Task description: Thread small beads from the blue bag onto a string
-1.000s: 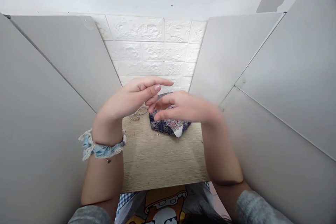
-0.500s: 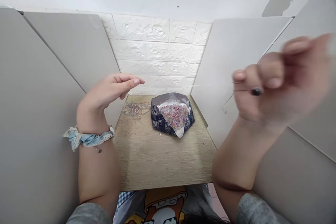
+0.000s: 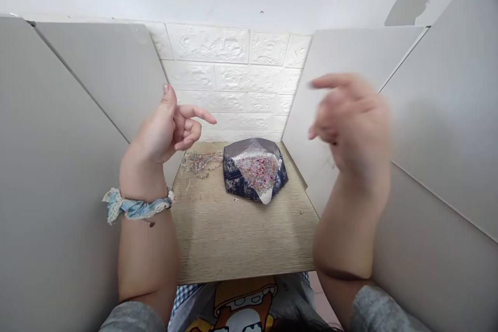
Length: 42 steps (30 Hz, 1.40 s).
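Observation:
My left hand (image 3: 165, 132) is raised over the left side of the wooden desk (image 3: 241, 241), thumb up, forefinger stretched out, the other fingers half curled, nothing visible in it. My right hand (image 3: 352, 124) is raised on the right, blurred by motion, fingers apart, with nothing visible in it. Between and below them, a folded paper tray (image 3: 233, 176), dark blue patterned outside and silver inside, holds several small pink and mixed beads (image 3: 259, 168). Neither hand touches it. A blue lace scrunchie (image 3: 136, 206) sits on my left wrist.
Several strings of beads (image 3: 200, 161) lie on the desk left of the tray, with a few loose beads around. Grey partition panels (image 3: 78, 114) close in both sides of the narrow desk. A white brick-patterned wall (image 3: 233, 78) stands behind.
Both hands were together over the tray. The right hand swung up and out to the right with something small and dark pinched, then came back inward with fingers spread. The left lifted, thumb up.

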### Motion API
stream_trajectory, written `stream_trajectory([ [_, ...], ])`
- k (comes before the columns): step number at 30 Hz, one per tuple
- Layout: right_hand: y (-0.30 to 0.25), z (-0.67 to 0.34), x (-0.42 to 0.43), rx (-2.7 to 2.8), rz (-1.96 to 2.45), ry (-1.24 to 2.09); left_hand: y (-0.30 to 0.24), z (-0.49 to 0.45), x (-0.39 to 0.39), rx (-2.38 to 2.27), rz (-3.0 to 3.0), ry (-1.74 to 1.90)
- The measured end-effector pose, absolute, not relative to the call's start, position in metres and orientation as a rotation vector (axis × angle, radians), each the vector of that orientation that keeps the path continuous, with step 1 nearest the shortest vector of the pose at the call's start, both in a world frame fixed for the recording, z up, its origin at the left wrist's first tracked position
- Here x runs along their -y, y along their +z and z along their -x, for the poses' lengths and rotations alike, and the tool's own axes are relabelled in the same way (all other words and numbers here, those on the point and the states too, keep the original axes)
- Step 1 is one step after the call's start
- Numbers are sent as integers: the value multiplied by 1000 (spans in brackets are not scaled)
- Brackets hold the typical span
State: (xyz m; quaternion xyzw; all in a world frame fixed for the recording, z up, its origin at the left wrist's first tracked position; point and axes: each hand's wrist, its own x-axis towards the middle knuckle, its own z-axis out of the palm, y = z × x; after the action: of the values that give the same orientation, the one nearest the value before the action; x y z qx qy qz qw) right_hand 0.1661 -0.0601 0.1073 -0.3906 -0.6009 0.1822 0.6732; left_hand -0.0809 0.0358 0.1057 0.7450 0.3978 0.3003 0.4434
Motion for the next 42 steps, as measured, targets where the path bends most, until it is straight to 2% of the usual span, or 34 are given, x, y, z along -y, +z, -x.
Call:
stream_trajectory([
  [3, 103, -146, 49, 1693, 1110, 570, 109, 71, -28, -778, -1731, 850],
  [5, 98, -131, 44, 1925, 1207, 695, 109, 63, -23, -701, -1683, 793],
  [12, 79, -97, 30, 2229, 1144, 786, 108, 45, -6, -611, -1746, 655],
  [16, 65, -89, 18, 2398, 1179, 826, 108, 43, 0, -508, -1748, 809],
  [23, 25, -45, 7, 3057, 1584, 724, 113, 54, 5, -447, -1681, 1301],
  [25, 15, -37, 4, 3122, 1525, 852, 113, 63, 2, -537, -1741, 1292],
  [29, 18, -50, -4, 3056, 1295, 1236, 111, 77, -12, -796, -2038, 845],
  [32, 44, -79, -3, 2635, 899, 1407, 105, 72, -27, -837, -2126, 459],
  [37, 84, -129, 3, 1861, 857, 1046, 85, 38, -44, -547, -2077, -69],
  [39, 82, -147, -6, 1731, 973, 840, 80, 25, -44, -608, -2103, -196],
  [42, 54, -175, -38, 1570, 1109, 637, 78, 16, -38, -718, -2208, -203],
])
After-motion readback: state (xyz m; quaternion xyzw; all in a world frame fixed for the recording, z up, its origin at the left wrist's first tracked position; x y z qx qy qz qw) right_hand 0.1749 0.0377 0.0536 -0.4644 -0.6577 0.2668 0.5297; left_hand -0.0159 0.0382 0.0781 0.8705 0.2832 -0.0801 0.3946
